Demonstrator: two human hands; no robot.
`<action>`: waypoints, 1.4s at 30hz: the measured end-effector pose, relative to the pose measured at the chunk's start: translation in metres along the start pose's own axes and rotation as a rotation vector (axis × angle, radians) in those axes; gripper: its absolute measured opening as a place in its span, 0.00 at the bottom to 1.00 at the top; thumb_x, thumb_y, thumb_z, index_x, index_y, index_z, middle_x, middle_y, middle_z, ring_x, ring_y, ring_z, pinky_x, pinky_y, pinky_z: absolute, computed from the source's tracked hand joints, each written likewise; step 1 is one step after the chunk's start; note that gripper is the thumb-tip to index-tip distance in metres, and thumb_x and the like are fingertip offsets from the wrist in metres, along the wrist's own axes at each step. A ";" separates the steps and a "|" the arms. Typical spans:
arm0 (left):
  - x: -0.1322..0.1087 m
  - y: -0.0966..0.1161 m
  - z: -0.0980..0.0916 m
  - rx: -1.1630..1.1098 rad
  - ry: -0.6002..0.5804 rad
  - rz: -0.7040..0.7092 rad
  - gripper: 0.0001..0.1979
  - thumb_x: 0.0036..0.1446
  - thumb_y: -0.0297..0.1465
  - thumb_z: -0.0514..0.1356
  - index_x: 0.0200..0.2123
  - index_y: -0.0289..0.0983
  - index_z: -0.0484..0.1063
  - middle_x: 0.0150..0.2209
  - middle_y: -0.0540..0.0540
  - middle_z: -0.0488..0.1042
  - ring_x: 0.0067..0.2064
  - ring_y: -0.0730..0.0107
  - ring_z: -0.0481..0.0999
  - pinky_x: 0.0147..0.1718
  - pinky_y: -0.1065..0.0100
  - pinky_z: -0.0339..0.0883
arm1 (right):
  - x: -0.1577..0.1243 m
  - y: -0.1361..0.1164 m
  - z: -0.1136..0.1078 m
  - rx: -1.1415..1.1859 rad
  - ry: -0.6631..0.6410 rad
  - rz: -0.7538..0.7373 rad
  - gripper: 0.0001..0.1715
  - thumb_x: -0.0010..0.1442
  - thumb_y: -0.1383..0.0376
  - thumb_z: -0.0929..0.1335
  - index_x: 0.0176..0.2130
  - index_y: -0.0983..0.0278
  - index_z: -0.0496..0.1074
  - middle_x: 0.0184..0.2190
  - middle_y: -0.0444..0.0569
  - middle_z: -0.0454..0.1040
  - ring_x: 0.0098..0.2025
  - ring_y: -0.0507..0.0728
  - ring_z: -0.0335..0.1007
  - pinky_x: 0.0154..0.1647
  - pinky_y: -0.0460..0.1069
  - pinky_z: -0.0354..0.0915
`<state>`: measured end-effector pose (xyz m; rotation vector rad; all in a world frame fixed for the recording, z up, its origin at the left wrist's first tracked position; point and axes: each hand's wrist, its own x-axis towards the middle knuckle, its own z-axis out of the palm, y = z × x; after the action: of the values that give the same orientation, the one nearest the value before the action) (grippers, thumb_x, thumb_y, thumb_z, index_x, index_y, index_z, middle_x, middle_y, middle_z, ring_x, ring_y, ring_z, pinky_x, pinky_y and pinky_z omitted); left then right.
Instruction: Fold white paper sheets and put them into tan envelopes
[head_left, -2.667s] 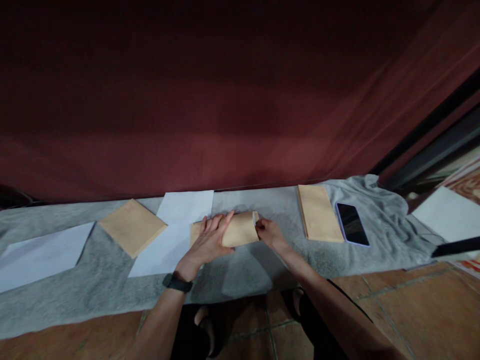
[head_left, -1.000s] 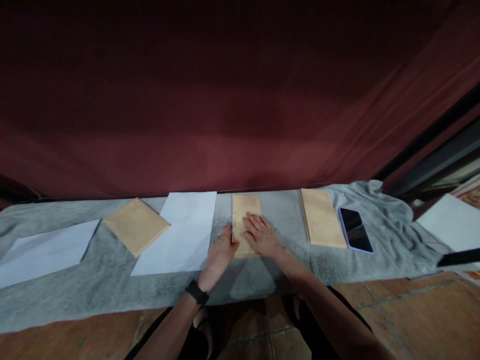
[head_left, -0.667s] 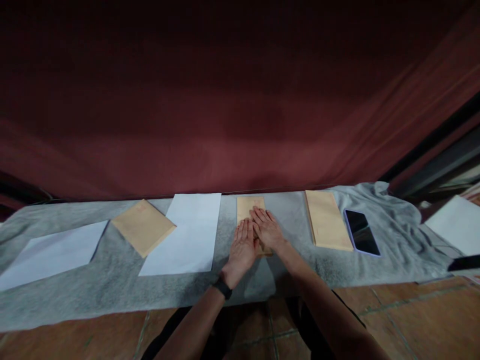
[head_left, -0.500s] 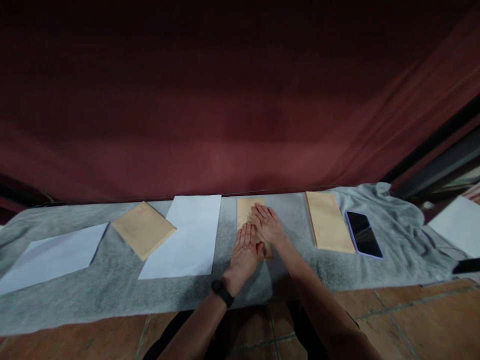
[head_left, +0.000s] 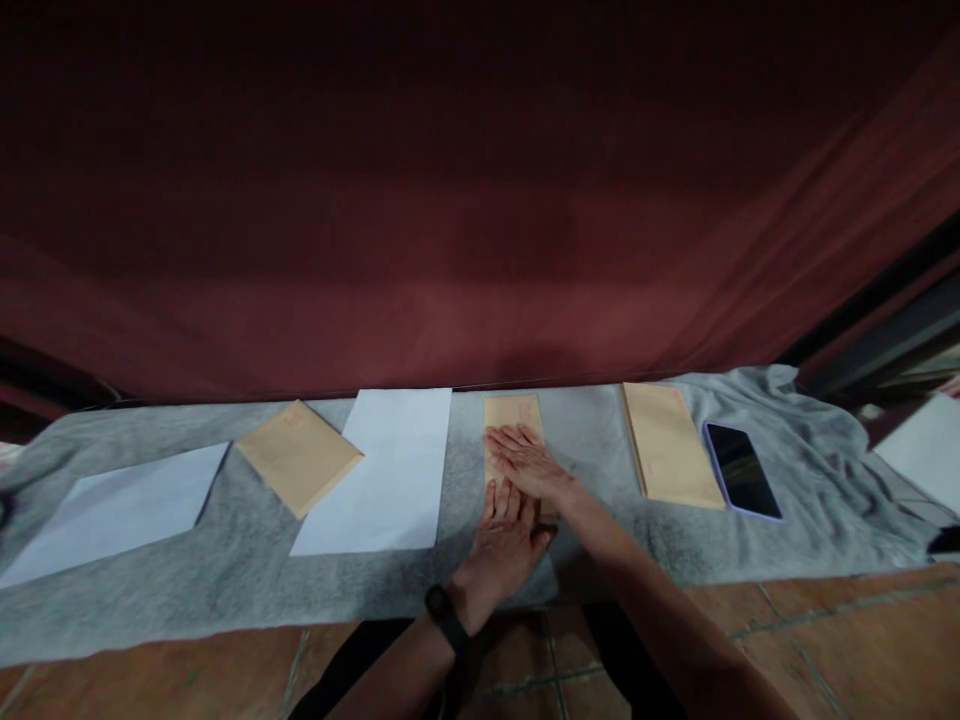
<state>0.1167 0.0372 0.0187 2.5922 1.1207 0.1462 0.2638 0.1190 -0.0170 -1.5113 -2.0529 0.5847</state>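
Observation:
A tan envelope point(head_left: 511, 408) with faint red print lies flat on the grey cloth point(head_left: 247, 590) in front of me. My right hand point(head_left: 523, 459) rests across its middle, fingers stretched out and pointing left. Below it, my left hand point(head_left: 504, 540) lies with spread fingers on the envelope's near part, a black band on the wrist. The fingertips of my left hand are close under my right hand. Both hands cover much of the envelope.
Left of the hands are a white sheet point(head_left: 394, 470), another tan envelope point(head_left: 298, 455) overlapping it, and a further white sheet point(head_left: 124, 510). To the right lie stacked tan envelopes point(head_left: 671, 445) and a phone point(head_left: 742, 472). A dark red curtain point(head_left: 450, 330) hangs behind.
My left hand has moved down toward the near edge. My right hand has also come slightly lower and turned more leftward, showing more of the envelope's far end. The view has shifted slightly.

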 end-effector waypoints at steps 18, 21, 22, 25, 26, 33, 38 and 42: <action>-0.007 -0.013 -0.011 0.066 -0.169 0.085 0.36 0.69 0.50 0.47 0.74 0.45 0.43 0.76 0.43 0.38 0.75 0.47 0.38 0.71 0.41 0.38 | 0.008 0.004 -0.015 -0.388 0.027 0.116 0.33 0.75 0.54 0.52 0.71 0.64 0.55 0.74 0.53 0.49 0.75 0.58 0.43 0.75 0.59 0.42; -0.010 -0.018 -0.012 0.077 -0.194 0.119 0.36 0.69 0.49 0.48 0.74 0.46 0.42 0.76 0.44 0.33 0.76 0.48 0.36 0.71 0.43 0.38 | 0.013 0.007 -0.012 -0.447 0.106 0.217 0.35 0.75 0.54 0.50 0.72 0.70 0.53 0.73 0.58 0.50 0.75 0.61 0.44 0.74 0.60 0.44; -0.011 -0.020 -0.012 0.074 -0.205 0.130 0.36 0.69 0.48 0.48 0.74 0.46 0.42 0.76 0.44 0.33 0.76 0.49 0.36 0.71 0.43 0.38 | 0.014 0.008 -0.011 -0.458 0.118 0.238 0.36 0.75 0.54 0.50 0.71 0.71 0.53 0.73 0.59 0.51 0.75 0.62 0.44 0.74 0.61 0.44; -0.015 -0.025 -0.015 0.049 -0.228 0.164 0.34 0.70 0.48 0.48 0.74 0.45 0.43 0.76 0.44 0.35 0.76 0.51 0.36 0.71 0.45 0.38 | 0.012 0.011 -0.007 -0.479 0.111 0.219 0.37 0.75 0.53 0.50 0.72 0.72 0.53 0.73 0.59 0.51 0.75 0.62 0.45 0.74 0.61 0.43; -0.016 -0.027 -0.016 0.037 -0.230 0.174 0.34 0.70 0.47 0.48 0.74 0.45 0.44 0.76 0.44 0.37 0.76 0.53 0.36 0.71 0.46 0.37 | 0.010 0.012 -0.007 -0.483 0.098 0.195 0.38 0.74 0.52 0.50 0.72 0.71 0.52 0.73 0.59 0.51 0.75 0.61 0.45 0.74 0.61 0.43; -0.015 -0.035 -0.022 -0.054 -0.263 0.177 0.30 0.70 0.42 0.52 0.72 0.45 0.51 0.75 0.46 0.45 0.75 0.56 0.41 0.72 0.48 0.40 | -0.017 0.015 -0.009 -0.457 -0.038 0.054 0.40 0.74 0.49 0.47 0.73 0.68 0.48 0.74 0.55 0.46 0.76 0.58 0.40 0.75 0.58 0.43; -0.011 -0.041 -0.021 -0.093 -0.217 0.192 0.30 0.67 0.34 0.57 0.71 0.43 0.55 0.73 0.44 0.52 0.74 0.60 0.49 0.71 0.52 0.44 | -0.032 0.007 -0.012 -0.409 -0.107 0.029 0.40 0.74 0.48 0.46 0.73 0.67 0.47 0.75 0.54 0.45 0.76 0.57 0.39 0.76 0.58 0.42; -0.008 -0.041 -0.027 -0.111 -0.117 0.169 0.28 0.65 0.31 0.60 0.67 0.41 0.61 0.69 0.41 0.62 0.70 0.60 0.59 0.69 0.54 0.52 | -0.044 -0.002 -0.014 -0.351 -0.150 0.024 0.39 0.74 0.49 0.46 0.74 0.67 0.46 0.75 0.54 0.45 0.76 0.56 0.38 0.76 0.59 0.42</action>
<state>0.0773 0.0642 0.0318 2.5572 0.8292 0.0904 0.2823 0.0771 -0.0119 -1.7331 -2.3501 0.3683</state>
